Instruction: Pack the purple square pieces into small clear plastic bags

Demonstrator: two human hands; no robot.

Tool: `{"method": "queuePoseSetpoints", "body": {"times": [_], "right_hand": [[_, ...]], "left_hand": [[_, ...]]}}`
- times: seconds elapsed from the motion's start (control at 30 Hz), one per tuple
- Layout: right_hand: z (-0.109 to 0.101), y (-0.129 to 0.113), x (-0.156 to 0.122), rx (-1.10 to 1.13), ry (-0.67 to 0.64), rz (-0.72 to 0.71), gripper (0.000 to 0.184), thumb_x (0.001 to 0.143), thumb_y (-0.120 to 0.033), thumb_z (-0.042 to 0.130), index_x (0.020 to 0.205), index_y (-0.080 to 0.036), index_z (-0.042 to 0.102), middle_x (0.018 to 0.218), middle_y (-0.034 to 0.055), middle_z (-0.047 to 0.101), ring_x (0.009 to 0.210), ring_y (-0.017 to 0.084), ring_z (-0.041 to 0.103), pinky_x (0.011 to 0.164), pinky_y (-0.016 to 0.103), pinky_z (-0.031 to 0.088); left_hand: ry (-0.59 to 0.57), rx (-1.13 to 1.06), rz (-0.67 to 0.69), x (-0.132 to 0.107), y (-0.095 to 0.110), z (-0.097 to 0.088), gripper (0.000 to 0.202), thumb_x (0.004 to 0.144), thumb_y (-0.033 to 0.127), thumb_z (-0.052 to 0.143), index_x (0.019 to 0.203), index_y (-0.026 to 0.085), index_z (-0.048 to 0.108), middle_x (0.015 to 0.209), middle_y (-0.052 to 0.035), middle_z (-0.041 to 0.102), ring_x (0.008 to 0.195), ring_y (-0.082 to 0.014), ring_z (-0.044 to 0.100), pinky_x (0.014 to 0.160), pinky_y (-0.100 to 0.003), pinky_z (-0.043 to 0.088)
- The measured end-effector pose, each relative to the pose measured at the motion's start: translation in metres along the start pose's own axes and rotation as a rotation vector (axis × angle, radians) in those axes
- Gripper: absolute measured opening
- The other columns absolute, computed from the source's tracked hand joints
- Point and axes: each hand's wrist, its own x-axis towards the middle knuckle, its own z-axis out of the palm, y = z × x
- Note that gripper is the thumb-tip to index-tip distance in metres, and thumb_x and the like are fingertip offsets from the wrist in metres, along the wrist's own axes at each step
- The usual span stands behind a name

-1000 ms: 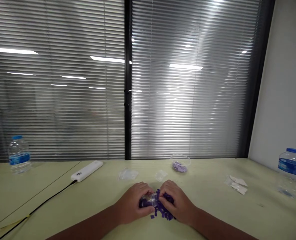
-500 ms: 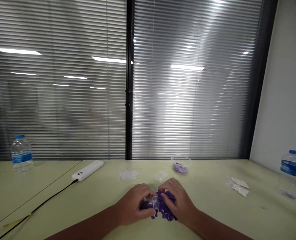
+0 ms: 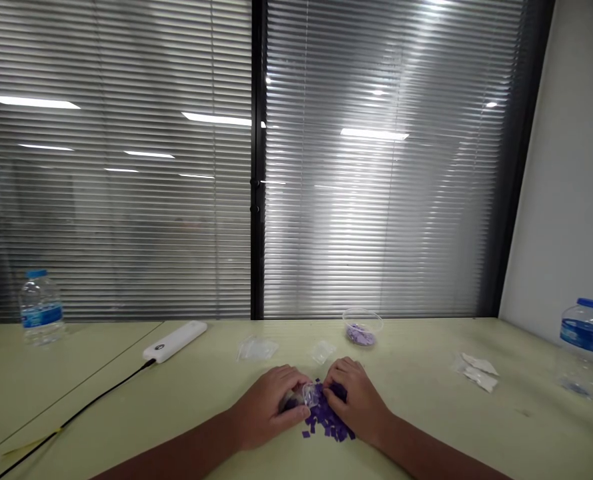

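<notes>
My left hand (image 3: 269, 408) is closed around a small clear plastic container (image 3: 309, 395) lying on its side, its open end facing right. Dark contents show inside it between my fingers. Against that opening lies a loose pile of small purple square pieces (image 3: 325, 420) on the table. Curled over the right side of the pile, my right hand (image 3: 356, 403) has purple pieces gathered under its fingers and palm. Its fingertips sit just right of the container's mouth; how many pieces they grip is hidden.
Behind my hands are a clear round bowl (image 3: 363, 321) with paler purple bits and flat clear plastic bags (image 3: 257, 349). A white power bank (image 3: 175, 341) with a black cable (image 3: 101, 397) lies left. White packets (image 3: 477, 372) and a water bottle (image 3: 585, 347) stand right, another bottle (image 3: 41, 308) far left.
My right hand has shifted slightly right, its fingers drawn back from the container's mouth. More of the purple pile shows, lower and more spread. My left hand keeps its hold.
</notes>
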Motion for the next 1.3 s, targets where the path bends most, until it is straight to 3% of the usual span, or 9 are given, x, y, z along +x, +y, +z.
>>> {"method": "queuePoseSetpoints", "body": {"times": [0.17,0.47,0.67,0.9,1.3], "right_hand": [[-0.001,0.001,0.001,0.052,0.027,-0.017,0.010,0.090,-0.014,0.065,0.086,-0.023,0.067,0.090,0.0021,0.070,0.094,0.024,0.061,0.089,0.039,0.043],[-0.006,-0.013,-0.002,-0.005,-0.084,-0.008,0.017,0.080,-0.021,0.076,0.096,-0.023,0.069,0.097,0.0019,0.066,0.095,0.024,0.059,0.089,0.039,0.040],[-0.015,-0.007,-0.002,-0.010,-0.037,-0.066,0.022,0.081,-0.018,0.068,0.102,-0.023,0.068,0.100,0.0037,0.065,0.098,0.026,0.057,0.089,0.038,0.040],[-0.012,0.014,-0.002,-0.014,-0.113,-0.053,0.027,0.065,-0.006,0.052,0.083,-0.022,0.063,0.075,-0.0018,0.057,0.079,0.020,0.056,0.077,0.032,0.039],[-0.013,0.007,-0.002,0.050,-0.089,-0.120,0.021,0.065,-0.008,0.051,0.080,-0.023,0.055,0.076,-0.0024,0.056,0.077,0.019,0.055,0.074,0.030,0.040]], "left_hand": [[0.000,0.001,0.002,0.000,-0.002,0.001,0.032,0.100,0.048,0.066,0.122,0.025,0.064,0.106,-0.0054,0.069,0.096,-0.0252,0.063,0.087,-0.035,0.048],[-0.016,0.012,-0.010,0.002,0.000,0.001,0.034,0.098,0.054,0.067,0.114,0.025,0.066,0.099,-0.0046,0.067,0.090,-0.0248,0.060,0.083,-0.034,0.046],[-0.010,0.009,-0.001,0.001,-0.003,0.003,0.032,0.097,0.051,0.069,0.116,0.025,0.065,0.102,-0.0046,0.068,0.092,-0.0247,0.061,0.084,-0.034,0.046],[-0.004,0.014,-0.015,0.002,-0.001,0.003,0.034,0.094,0.050,0.071,0.116,0.025,0.066,0.101,-0.0048,0.069,0.092,-0.0254,0.062,0.084,-0.034,0.047],[-0.004,0.009,0.013,0.001,-0.005,0.004,0.035,0.096,0.055,0.069,0.115,0.025,0.066,0.099,-0.0048,0.068,0.090,-0.0250,0.061,0.083,-0.033,0.046]]}}
